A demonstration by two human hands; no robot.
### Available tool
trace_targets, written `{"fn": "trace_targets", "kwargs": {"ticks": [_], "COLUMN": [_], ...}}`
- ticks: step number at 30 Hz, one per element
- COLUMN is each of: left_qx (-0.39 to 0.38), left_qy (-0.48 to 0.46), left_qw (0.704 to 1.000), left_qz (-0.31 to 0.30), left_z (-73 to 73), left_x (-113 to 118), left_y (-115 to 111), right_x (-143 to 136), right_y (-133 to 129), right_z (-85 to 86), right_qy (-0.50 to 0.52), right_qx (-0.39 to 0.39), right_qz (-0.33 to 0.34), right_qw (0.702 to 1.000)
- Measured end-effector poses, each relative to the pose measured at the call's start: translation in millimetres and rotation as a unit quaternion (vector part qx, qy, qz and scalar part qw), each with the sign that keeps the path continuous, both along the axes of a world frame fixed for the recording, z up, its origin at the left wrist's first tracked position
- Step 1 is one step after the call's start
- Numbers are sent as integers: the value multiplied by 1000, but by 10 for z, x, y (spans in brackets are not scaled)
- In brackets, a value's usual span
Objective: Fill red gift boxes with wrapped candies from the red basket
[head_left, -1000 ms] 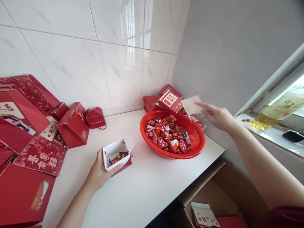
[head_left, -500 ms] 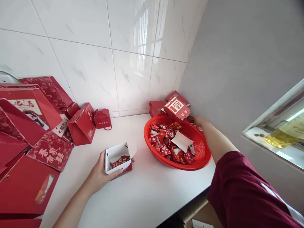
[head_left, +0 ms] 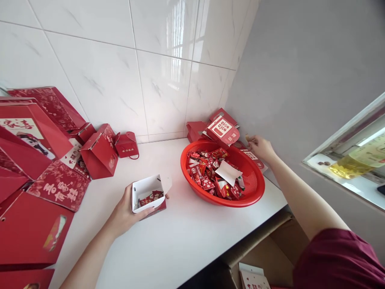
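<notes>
White counter [head_left: 192, 237] bearing 1 red basket [head_left: 251, 198] of wrapped candies, a white card [head_left: 227, 171] lying on them. Left hand [head_left: 126, 212], fingers wrapped around the small open box [head_left: 147, 194] left of the basket. Right hand [head_left: 261, 147] behind the basket; finger state cannot be told.

A small open box [head_left: 148, 195] of thin card, white and matt inside and red outside, is clasped by the left hand [head_left: 124, 214]; the worktop [head_left: 186, 237] beneath is seen as smooth, white and faintly glossy; between the hands, a basket [head_left: 254, 188] of glossy red plastic is filled with shiny foil-wrapped sweets [head_left: 207, 170]; by the right hand [head_left: 261, 147], flat printed card boxes [head_left: 223, 129] are stacked; behind, glazed tiles [head_left: 120, 64] are seen, highly reflective.
</notes>
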State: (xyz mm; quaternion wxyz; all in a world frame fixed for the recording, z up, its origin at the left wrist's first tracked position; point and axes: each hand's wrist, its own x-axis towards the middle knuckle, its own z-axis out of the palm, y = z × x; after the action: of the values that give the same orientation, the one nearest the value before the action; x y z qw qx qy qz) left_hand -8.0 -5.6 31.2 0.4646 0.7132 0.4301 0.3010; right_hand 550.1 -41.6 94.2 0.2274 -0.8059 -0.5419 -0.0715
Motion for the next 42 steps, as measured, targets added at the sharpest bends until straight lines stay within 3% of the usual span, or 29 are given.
{"fn": "trace_targets", "kwargs": {"ticks": [3, 5, 8, 12, 15, 19, 22, 25, 28, 30, 33, 35, 38, 42], "left_qx": [59, 91, 114, 196, 292, 406, 441, 396, 218, 115, 75, 54, 16, 43], "left_qy": [28, 54, 78, 111, 96, 43, 5, -47, -101, -128, -150, -157, -181, -233], "left_qw": [995, 985, 974, 956, 928, 872, 860, 900, 966, 984, 986, 986, 983, 967], "left_qz": [81, 136, 180, 186, 211, 270, 255, 176, 92, 50, 21, 9, 21, 94], "left_z": [-43, -82, -122, -94, 36, 314, 502, 639, 773, 884, 1066, 1170, 1262, 1289], "left_x": [-18, -43, -91, -125, -100, -3, 73, 133, 202, 256, 322, 336, 298, 188], "left_y": [19, 36, 68, 77, -2, -252, -480, -640, -677, -649, -593, -561, -486, -310], "right_x": [-353, -639, -992, -1171, -1170, -1177, -1250, -1459, -1850, -2170, -2620, -2849, -3086, -3291], "right_y": [-356, -591, -840, -896, -792, -639, -635, -781, -980, -1052, -999, -889, -725, -610], "right_z": [84, 153, 223, 170, 38, -126, -128, 23, 247, 367, 447, 455, 466, 545], "right_qy": [122, 152, 120, 23, -50, -165, -224, -249, -265, -289, -311, -314, -278, -87], "right_qx": [54, 64, 28, -17, -37, -86, -128, -26, 145, 215, 281, 301, 279, 260], "right_qz": [22, 61, 108, 148, 163, 72, 53, 79, 143, 214, 287, 305, 344, 407], "right_qw": [991, 984, 986, 989, 985, 980, 965, 965, 943, 908, 861, 847, 853, 871]}}
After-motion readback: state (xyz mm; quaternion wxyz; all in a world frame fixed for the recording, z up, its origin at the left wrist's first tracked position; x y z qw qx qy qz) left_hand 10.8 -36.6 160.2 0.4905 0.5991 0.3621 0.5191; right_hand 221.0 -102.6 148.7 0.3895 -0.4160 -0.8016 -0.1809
